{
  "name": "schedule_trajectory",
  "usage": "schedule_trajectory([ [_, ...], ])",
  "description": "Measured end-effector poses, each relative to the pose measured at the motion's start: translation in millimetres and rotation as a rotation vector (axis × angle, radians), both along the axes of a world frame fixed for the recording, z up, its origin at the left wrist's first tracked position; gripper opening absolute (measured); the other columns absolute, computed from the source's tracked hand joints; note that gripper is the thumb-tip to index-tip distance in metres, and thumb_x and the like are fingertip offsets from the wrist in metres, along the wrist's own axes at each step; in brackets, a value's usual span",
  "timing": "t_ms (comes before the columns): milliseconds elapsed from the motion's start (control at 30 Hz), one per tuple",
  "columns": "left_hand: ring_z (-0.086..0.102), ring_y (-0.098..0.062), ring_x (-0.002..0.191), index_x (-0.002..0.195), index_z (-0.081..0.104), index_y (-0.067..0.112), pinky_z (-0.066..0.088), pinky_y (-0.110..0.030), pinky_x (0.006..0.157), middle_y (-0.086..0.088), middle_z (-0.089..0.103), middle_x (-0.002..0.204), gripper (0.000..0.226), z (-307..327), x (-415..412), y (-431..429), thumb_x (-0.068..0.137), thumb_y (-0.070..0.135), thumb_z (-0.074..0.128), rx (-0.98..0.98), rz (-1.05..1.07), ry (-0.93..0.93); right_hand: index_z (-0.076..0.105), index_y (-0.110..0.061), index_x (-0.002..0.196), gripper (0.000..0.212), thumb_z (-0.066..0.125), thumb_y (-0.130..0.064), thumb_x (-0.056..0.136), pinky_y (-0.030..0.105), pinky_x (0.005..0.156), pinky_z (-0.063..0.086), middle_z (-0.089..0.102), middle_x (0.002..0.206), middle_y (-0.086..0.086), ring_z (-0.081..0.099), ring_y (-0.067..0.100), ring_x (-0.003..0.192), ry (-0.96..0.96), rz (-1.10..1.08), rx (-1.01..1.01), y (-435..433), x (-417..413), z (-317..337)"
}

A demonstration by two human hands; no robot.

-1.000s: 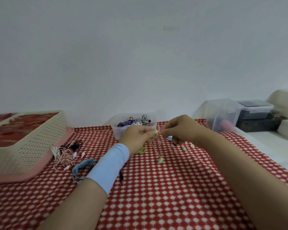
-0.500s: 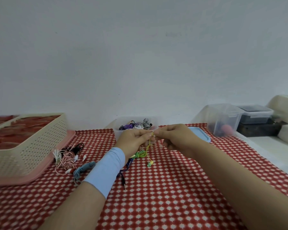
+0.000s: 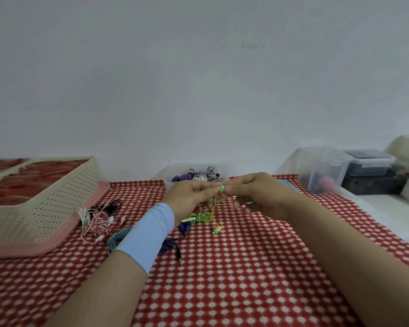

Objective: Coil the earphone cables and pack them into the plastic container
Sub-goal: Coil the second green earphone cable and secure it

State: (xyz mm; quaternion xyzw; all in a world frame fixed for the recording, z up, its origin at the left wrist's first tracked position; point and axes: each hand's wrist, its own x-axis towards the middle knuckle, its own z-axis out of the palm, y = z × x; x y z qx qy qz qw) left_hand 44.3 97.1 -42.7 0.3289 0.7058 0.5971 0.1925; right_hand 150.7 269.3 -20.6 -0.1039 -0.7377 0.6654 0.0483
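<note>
Both hands are up over the tabletop (image 3: 222, 279), and both are grasping the green earphone (image 3: 221, 188). Right hand (image 3: 262, 197) pinches the bud at its fingers (image 3: 232, 188). Left hand (image 3: 191, 197) pinches right beside it, fingertips touching the same bud. Thin yellow-green cable drops from the pinch. The second bud (image 3: 216, 230) hangs low, near or on the cloth. The rest of the cable lies bunched on the tabletop (image 3: 201, 218) with the gold plug end sticking out left.

Judgement: I'm at the start of the coil for this one.

How I'd do it:
- Left hand anchors both buds together; bring the dangling one up first so the ends sit even.
- Right hand feeds cable in even loops, light tension, no kinks at the bud joint.
- Shake out the bunch before looping, or it tangles with the purple cable (image 3: 175, 241) just beside it.
- Tuck the plug end so the coil holds.

Plastic container (image 3: 170, 182) sits just behind my hands with coiled sets already inside. Pink-and-white earphones (image 3: 97, 223) and blue cable (image 3: 117, 238) wait loose by the basket (image 3: 57, 204).
</note>
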Motion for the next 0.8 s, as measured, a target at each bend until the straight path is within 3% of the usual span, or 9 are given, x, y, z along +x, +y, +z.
schedule_trajectory([
  [133, 0.058, -0.002, 0.057, 0.110, 0.072, 0.014, 0.046, -0.016, 0.055, 0.010, 0.069, 0.064, 0.018, 1, 0, -2, 0.094, 0.014, 0.063, -0.007, -0.035, 0.017, 0.081, -0.012, 0.098, 0.015, 0.078, -0.014, 0.084, 0.022, 0.046, 0.047, 0.077, 0.098, 0.015, 0.062, 0.015, 0.062, -0.006, -0.005, 0.017, -2, 0, 0],
  [300, 0.063, -0.006, 0.058, 0.113, 0.070, 0.009, 0.048, -0.016, 0.056, 0.004, 0.073, 0.069, 0.021, 1, -1, -3, 0.094, 0.012, 0.064, -0.008, -0.024, 0.052, 0.079, -0.009, 0.102, 0.014, 0.073, -0.006, 0.089, 0.024, 0.046, 0.048, 0.076, 0.094, 0.017, 0.063, 0.017, 0.059, 0.031, -0.002, 0.027, -9, 0, 1],
  [467, 0.053, -0.002, 0.049, 0.113, 0.070, 0.012, 0.043, -0.015, 0.054, 0.007, 0.068, 0.061, 0.019, -1, -1, -2, 0.096, 0.013, 0.061, -0.006, -0.034, 0.039, 0.080, -0.008, 0.098, 0.012, 0.075, -0.007, 0.088, 0.027, 0.046, 0.048, 0.076, 0.097, 0.021, 0.061, 0.018, 0.059, 0.109, -0.017, 0.063, -11, 2, -2],
  [600, 0.052, -0.004, 0.054, 0.114, 0.071, 0.012, 0.043, -0.017, 0.057, 0.004, 0.066, 0.064, 0.021, -5, -6, -2, 0.095, 0.014, 0.061, -0.016, -0.021, 0.035, 0.080, -0.005, 0.097, 0.011, 0.076, -0.010, 0.088, 0.028, 0.048, 0.050, 0.077, 0.094, 0.019, 0.061, 0.018, 0.059, 0.139, -0.042, 0.135, -13, 3, -2],
  [800, 0.054, 0.000, 0.056, 0.114, 0.069, 0.012, 0.042, -0.016, 0.057, 0.011, 0.065, 0.062, 0.020, -3, -6, -3, 0.097, 0.013, 0.059, -0.005, -0.066, 0.012, 0.080, -0.006, 0.097, 0.011, 0.072, -0.009, 0.090, 0.025, 0.047, 0.049, 0.077, 0.094, 0.018, 0.060, 0.016, 0.058, 0.129, -0.011, 0.053, -11, 4, -2],
])
